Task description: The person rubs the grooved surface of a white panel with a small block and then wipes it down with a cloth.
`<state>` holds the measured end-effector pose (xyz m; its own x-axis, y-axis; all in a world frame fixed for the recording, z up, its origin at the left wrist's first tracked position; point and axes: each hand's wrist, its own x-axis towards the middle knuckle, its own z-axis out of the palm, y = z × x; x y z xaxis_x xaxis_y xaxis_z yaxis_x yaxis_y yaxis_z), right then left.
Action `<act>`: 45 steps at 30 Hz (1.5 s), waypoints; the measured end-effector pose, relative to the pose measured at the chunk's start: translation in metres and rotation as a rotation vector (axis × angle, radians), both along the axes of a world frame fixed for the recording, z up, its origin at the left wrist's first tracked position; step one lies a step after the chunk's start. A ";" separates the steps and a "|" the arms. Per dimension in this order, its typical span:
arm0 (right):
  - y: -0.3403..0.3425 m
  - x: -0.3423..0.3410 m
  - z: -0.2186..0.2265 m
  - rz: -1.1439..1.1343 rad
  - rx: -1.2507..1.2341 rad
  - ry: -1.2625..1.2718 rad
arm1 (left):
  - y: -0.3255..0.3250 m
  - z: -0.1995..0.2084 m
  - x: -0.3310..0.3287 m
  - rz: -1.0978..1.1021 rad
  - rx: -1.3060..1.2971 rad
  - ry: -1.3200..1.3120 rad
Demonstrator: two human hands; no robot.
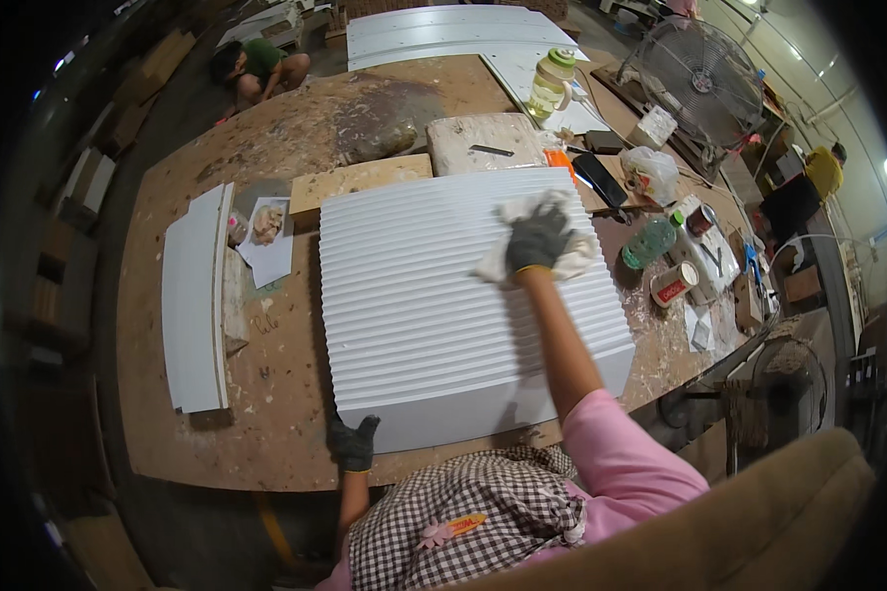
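A large white ribbed panel (414, 286) lies on the worktable, its ridges running from left to right and its smooth front side facing me. On its upper right part, my right hand (539, 239), in a dark grey glove, presses a crumpled white cloth (573, 258) against the ridges. The cloth sticks out on both sides of the glove. My left hand (352, 443), gloved too, grips the panel's near left corner, with the thumb on the front side and the fingers along the left side. Part of those fingers is hard to see.
A curved white panel (192, 300) stands left on the brown table (266, 438). Behind lie a wooden board (360, 185) and a wrapped block (488, 138). To the right are a green bottle (648, 243), a paper cup (672, 284), a phone (601, 177) and a large fan (699, 81).
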<state>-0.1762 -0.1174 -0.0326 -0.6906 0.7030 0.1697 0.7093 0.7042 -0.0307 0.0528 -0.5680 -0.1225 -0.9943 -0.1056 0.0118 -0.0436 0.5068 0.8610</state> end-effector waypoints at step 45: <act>-0.158 -0.033 0.011 0.569 -0.002 0.161 | 0.023 0.106 -0.097 -0.168 0.305 -0.201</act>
<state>-0.2097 -0.2756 -0.0217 -0.9249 0.2303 0.3026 0.2067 0.9724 -0.1084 -0.0441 -0.5449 -0.0160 -0.9774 0.0901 -0.1913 -0.1646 0.2438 0.9558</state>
